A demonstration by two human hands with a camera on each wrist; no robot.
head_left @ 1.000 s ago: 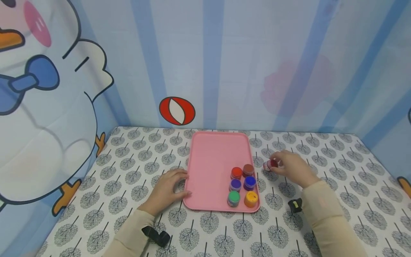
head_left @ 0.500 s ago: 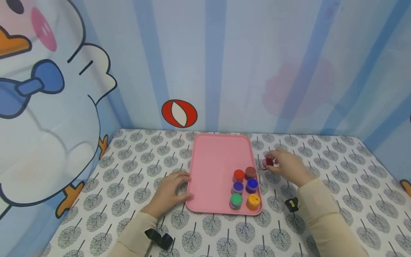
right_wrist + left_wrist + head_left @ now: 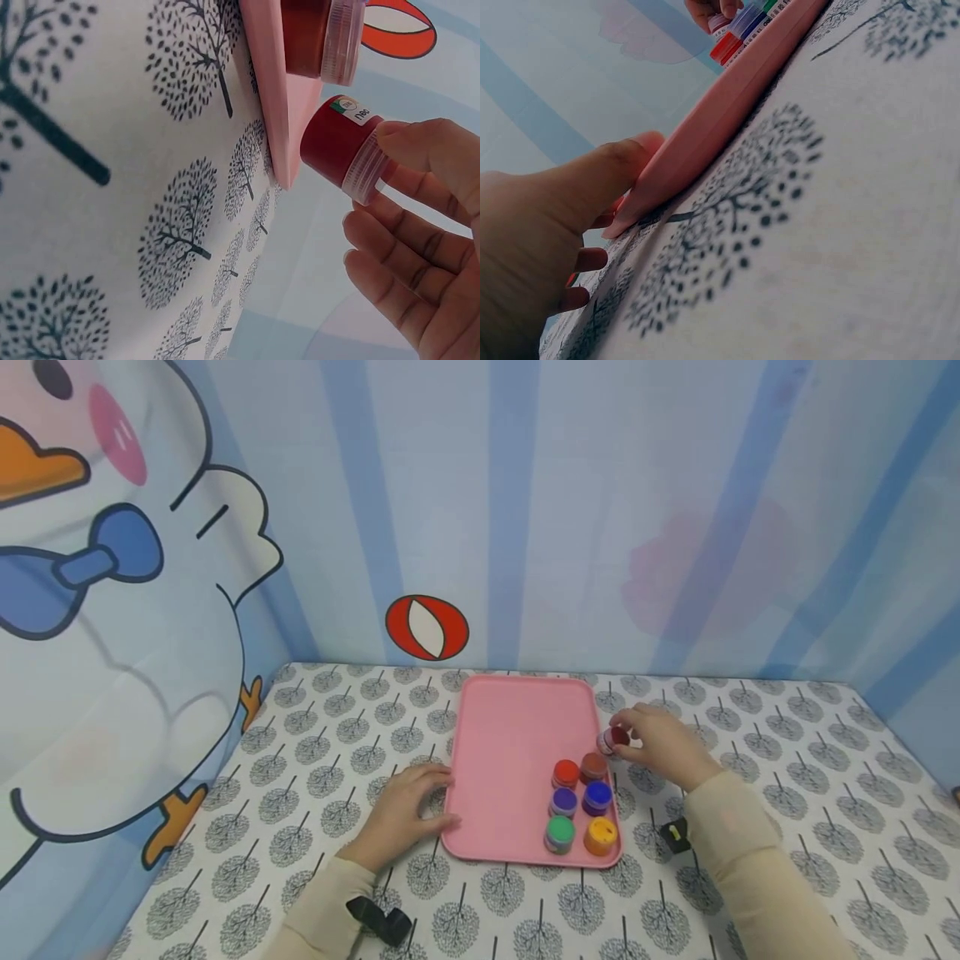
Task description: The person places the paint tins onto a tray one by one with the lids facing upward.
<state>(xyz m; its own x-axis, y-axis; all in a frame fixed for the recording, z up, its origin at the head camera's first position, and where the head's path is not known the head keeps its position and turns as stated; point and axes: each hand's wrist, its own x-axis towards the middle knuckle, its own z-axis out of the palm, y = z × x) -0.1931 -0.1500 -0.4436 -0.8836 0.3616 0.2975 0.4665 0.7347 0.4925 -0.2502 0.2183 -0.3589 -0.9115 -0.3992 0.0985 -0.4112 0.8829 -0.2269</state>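
Observation:
A dark red paint jar (image 3: 336,142) with a clear lid is pinched by my right hand (image 3: 663,745), thumb and fingertips on the lid. It is held tilted, just beyond the right edge of the pink tray (image 3: 502,727) and close to its rim. My left hand (image 3: 403,812) rests at the tray's left edge; in the left wrist view its thumb touches the rim. Inside the tray's near right corner stand a red jar (image 3: 566,772), a brown jar (image 3: 594,767), a purple jar (image 3: 563,802), a blue jar (image 3: 597,797), a green jar (image 3: 559,833) and a yellow jar (image 3: 601,835).
A white cloth (image 3: 780,827) printed with grey trees covers the table. Behind it hangs a striped blue curtain (image 3: 585,527) with cartoon figures. Black straps sit at both wrists, around beige sleeves (image 3: 738,835).
My right hand has carried the dark red jar leftward, nearer the tray's right rim. The left hand stays at the tray's edge. The whole head view has shifted slightly.

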